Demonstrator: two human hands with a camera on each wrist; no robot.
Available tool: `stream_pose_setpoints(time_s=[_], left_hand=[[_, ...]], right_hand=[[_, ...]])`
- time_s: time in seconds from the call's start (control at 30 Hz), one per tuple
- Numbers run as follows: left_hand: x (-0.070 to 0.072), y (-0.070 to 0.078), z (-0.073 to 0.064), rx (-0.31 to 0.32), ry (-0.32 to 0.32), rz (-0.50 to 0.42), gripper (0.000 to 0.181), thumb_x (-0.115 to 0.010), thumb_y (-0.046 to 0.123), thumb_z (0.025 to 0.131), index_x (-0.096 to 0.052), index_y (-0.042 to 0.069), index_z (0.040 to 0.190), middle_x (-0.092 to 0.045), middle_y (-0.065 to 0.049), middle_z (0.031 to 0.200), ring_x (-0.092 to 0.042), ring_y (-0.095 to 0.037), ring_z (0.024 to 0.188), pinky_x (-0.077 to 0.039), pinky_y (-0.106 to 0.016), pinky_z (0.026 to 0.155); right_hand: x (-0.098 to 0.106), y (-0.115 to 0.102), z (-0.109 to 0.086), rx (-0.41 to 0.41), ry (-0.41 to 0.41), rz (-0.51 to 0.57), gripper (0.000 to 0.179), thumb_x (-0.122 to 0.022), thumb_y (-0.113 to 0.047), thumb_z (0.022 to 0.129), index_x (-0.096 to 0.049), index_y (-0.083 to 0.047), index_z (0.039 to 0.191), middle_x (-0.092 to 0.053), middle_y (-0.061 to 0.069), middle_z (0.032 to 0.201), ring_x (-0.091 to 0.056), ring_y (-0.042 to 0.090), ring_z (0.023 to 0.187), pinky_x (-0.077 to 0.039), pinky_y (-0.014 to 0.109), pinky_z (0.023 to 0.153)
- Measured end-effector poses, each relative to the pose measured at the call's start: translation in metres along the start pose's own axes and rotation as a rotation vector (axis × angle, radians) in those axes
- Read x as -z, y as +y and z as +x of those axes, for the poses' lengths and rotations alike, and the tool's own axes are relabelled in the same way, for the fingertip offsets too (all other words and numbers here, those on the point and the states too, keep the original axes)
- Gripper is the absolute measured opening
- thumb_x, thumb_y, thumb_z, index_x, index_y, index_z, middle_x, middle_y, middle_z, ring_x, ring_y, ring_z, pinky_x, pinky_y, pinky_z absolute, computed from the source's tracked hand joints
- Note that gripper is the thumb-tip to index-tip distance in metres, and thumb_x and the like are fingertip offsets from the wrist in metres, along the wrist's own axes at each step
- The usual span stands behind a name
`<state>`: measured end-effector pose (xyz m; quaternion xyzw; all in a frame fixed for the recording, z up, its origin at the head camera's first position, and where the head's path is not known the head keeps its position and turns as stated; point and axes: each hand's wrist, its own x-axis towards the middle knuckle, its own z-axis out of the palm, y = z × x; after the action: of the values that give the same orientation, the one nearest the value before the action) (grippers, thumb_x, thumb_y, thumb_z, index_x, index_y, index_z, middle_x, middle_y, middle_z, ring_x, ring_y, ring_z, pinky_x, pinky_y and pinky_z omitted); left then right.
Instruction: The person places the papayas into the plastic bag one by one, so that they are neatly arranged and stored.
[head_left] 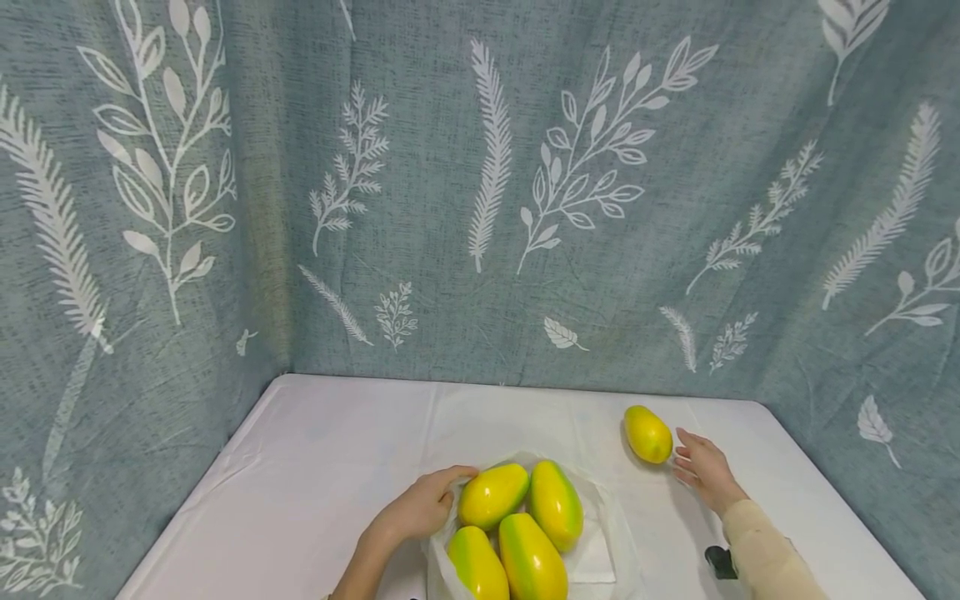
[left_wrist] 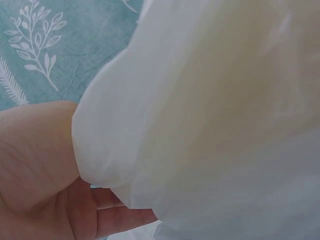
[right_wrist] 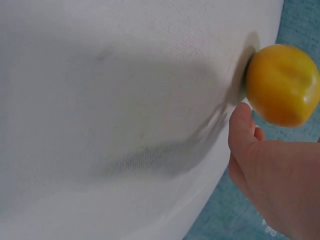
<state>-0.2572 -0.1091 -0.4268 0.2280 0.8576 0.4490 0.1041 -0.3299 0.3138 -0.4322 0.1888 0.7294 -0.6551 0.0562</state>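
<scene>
A white plastic bag stands at the front of the table with its mouth spread. Inside lie several oval yellow fruits with green streaks, like mangoes. My left hand grips the bag's left rim; in the left wrist view the white film covers part of the fingers. Farther back on the right, a single yellow fruit lies on the table. Just to its right is my right hand, fingers extended toward it and holding nothing. In the right wrist view the fingertips are right beside the fruit.
A white cloth covers the table. Under the right sleeve a small black object partly shows. Blue-green curtains with white leaf prints hang along the back and both sides.
</scene>
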Motion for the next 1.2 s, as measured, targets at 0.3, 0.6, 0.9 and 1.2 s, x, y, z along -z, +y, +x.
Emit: stream_pose_setpoints(time_s=[0.3,0.6,0.9,1.2], left_hand=[[0.000,-0.001,0.000,0.004,0.000,0.008,0.044,-0.037,-0.010,0.093,-0.051,0.000,0.133,-0.050,-0.020,0.135,-0.047,-0.036,0.122,-0.034,-0.059,0.101],[-0.002,0.000,0.000,0.007,0.006,0.005,0.044,-0.037,-0.009,0.093,-0.051,0.000,0.133,-0.051,-0.019,0.135,-0.042,-0.040,0.127,-0.033,-0.058,0.103],[-0.002,0.000,0.001,0.015,0.005,0.012,0.044,-0.037,-0.008,0.093,-0.052,0.001,0.133,-0.050,-0.017,0.136,-0.041,-0.039,0.128,-0.032,-0.057,0.103],[-0.001,0.000,0.000,0.010,0.004,0.017,0.044,-0.037,-0.009,0.093,-0.051,0.001,0.134,-0.050,-0.017,0.136,-0.041,-0.038,0.129,-0.032,-0.057,0.104]], right_hand=[[-0.005,-0.002,0.007,-0.030,-0.015,-0.024,0.085,-0.040,-0.048,0.098,0.002,0.006,0.149,-0.010,0.036,0.148,-0.020,0.044,0.135,-0.027,0.046,0.110],[-0.005,-0.008,0.015,-0.054,-0.053,0.016,0.084,-0.038,-0.049,0.099,0.006,0.003,0.149,-0.002,0.035,0.150,-0.015,0.045,0.137,-0.023,0.047,0.111],[-0.009,-0.006,0.020,-0.078,-0.087,0.097,0.083,-0.039,-0.046,0.099,0.007,0.001,0.150,0.008,0.032,0.151,-0.012,0.041,0.140,-0.021,0.044,0.112],[-0.017,-0.004,0.023,-0.031,-0.103,0.021,0.080,-0.038,-0.044,0.100,-0.001,0.007,0.149,-0.002,0.029,0.152,-0.016,0.039,0.136,-0.023,0.046,0.112]])
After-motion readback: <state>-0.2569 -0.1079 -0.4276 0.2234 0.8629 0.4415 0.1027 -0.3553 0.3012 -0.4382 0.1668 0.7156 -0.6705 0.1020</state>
